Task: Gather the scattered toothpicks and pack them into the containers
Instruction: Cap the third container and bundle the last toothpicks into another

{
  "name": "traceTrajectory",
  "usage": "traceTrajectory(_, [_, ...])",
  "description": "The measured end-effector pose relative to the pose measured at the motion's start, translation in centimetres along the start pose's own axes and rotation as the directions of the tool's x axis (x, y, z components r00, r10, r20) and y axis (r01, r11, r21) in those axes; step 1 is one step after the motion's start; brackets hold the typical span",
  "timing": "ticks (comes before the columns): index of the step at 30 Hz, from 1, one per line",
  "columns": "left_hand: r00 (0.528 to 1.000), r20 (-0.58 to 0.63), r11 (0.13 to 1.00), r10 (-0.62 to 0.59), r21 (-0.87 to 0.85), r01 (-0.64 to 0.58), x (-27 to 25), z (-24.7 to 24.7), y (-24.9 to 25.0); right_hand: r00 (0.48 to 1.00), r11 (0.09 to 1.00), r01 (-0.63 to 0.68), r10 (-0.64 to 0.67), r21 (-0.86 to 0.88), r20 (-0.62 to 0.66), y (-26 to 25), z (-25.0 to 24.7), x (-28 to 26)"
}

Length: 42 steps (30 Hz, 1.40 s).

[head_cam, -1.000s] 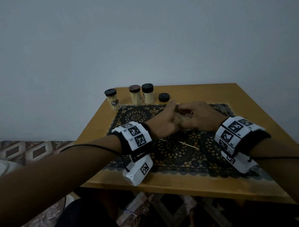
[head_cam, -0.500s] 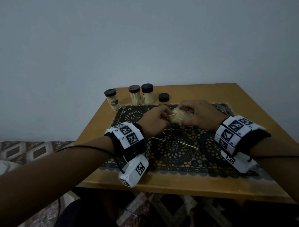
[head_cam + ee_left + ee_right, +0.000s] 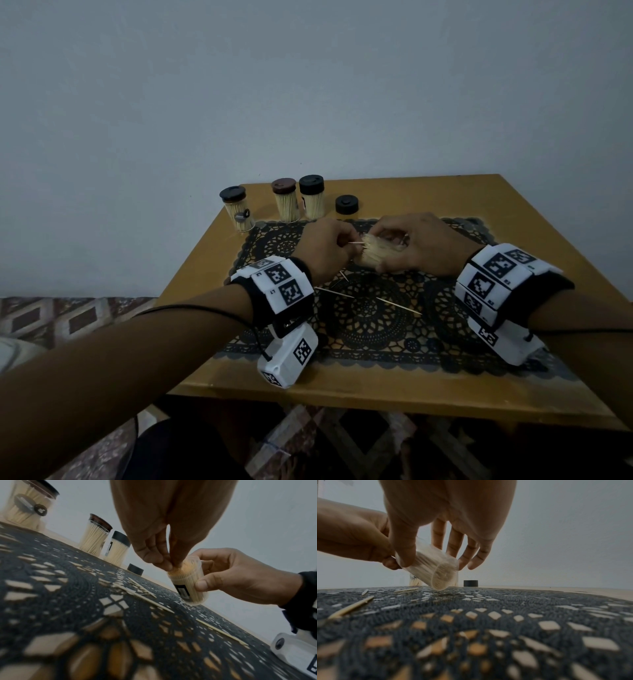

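- Right hand (image 3: 423, 245) wraps thumb and fingers round an open clear toothpick container (image 3: 187, 580), holding it just above the black lace mat (image 3: 376, 329); outer fingers spread loose behind it in the right wrist view.
- Left hand (image 3: 325, 248) pinches a single toothpick (image 3: 356, 243) at the container's open mouth, fingertips (image 3: 164, 562) bunched tight on it.
- Change vs one second ago: then both hands were pressed together over the bundle; half a second ago they had parted; now the left hand is feeding one pick into the mouth. Means one more stray is going in, so packing of this container is nearly done but not finished.
- Loose toothpicks (image 3: 399, 306) left on the mat, near the wrists: a few visible, so more pick-ups needed.
- Container orientation: tilted, not upright. Long axis slants, open mouth toward the left hand, closed base (image 3: 443, 576) low and toward the right wrist, just off the mat. Packed sticks run parallel to that axis.
- Pinched toothpick lies roughly along that axis, tip toward the mouth.
- Loose black lid (image 3: 346, 204) sits on the wooden table (image 3: 513, 219) behind the mat, likely this container's cap; judged next after the strays.
- Three capped, filled containers (image 3: 286, 205) stand upright at the table's far edge, well apart from the hands.
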<state>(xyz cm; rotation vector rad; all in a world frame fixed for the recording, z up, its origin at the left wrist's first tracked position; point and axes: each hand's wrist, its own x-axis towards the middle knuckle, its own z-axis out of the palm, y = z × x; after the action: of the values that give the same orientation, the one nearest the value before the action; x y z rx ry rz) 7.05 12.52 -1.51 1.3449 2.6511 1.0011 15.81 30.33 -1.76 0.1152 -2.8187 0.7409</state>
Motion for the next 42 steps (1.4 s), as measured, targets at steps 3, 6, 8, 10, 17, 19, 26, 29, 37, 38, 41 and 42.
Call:
traceTrajectory(3, [1.000, 0.010, 0.998, -0.010, -0.062, 0.010, 0.1, 0.1, -0.4, 1.000, 1.000, -0.003, 0.004, 0.016, -0.008, 0.2, 0.0, 0.1])
traceTrajectory(6, [0.984, 0.174, 0.997, -0.020, -0.075, 0.033, 0.0, 0.2, -0.6, 1.000, 1.000, -0.008, 0.008, 0.002, -0.007, 0.3, 0.0, 0.1])
traceTrajectory(8, [0.969, 0.244, 0.993, -0.046, -0.096, 0.071, -0.1, 0.0, -0.7, 1.000, 1.000, -0.009, 0.009, -0.008, 0.002, 0.3, 0.0, 0.1])
traceTrajectory(10, [0.952, 0.300, 0.982, -0.061, -0.155, 0.111, -0.2, -0.2, -0.7, 1.000, 1.000, -0.020, 0.020, -0.011, 0.004, 0.3, 0.0, 0.1])
traceTrajectory(17, [0.927, 0.361, 0.912, -0.098, -0.340, 0.228, 0.1, -0.8, -0.4, 1.000, 1.000, -0.012, 0.012, -0.005, -0.004, 0.3, 0.1, 0.1])
traceTrajectory(19, [0.932, 0.345, 0.894, -0.114, -0.373, 0.248, 0.2, -1.1, -0.5, 1.000, 1.000, -0.018, 0.018, 0.010, -0.011, 0.2, 0.1, 0.0])
traceTrajectory(26, [0.918, 0.395, 0.908, 0.044, 0.367, -0.201, 1.4, -3.3, -2.9, 0.996, 0.998, -0.057, 0.055, -0.033, -0.065, 0.4, 0.0, 0.1])
traceTrajectory(29, [0.838, 0.544, 0.850, 0.034, 0.426, -0.311, 1.6, -2.7, -3.1, 0.995, 0.996, -0.068, 0.063, -0.057, -0.083, 0.4, -0.1, 0.0])
traceTrajectory(37, [0.836, 0.546, 0.860, 0.048, 0.404, -0.314, 2.1, -1.6, -3.3, 0.985, 0.990, -0.130, 0.122, -0.052, -0.124, 0.7, 0.0, 0.1])
traceTrajectory(38, [0.828, 0.560, 0.866, 0.038, 0.395, -0.307, 1.9, -1.7, -3.1, 0.983, 0.989, -0.139, 0.132, -0.051, -0.131, 0.7, -0.1, 0.1])
traceTrajectory(41, [0.823, 0.564, 0.898, 0.062, 0.329, -0.293, 0.7, -2.2, -2.8, 0.975, 0.983, -0.173, 0.162, -0.060, -0.155, 0.7, -0.2, 0.2])
traceTrajectory(42, [0.822, 0.565, 0.905, 0.069, 0.311, -0.290, 0.2, -2.2, -2.7, 0.973, 0.981, -0.181, 0.169, -0.064, -0.155, 0.7, -0.3, 0.2])
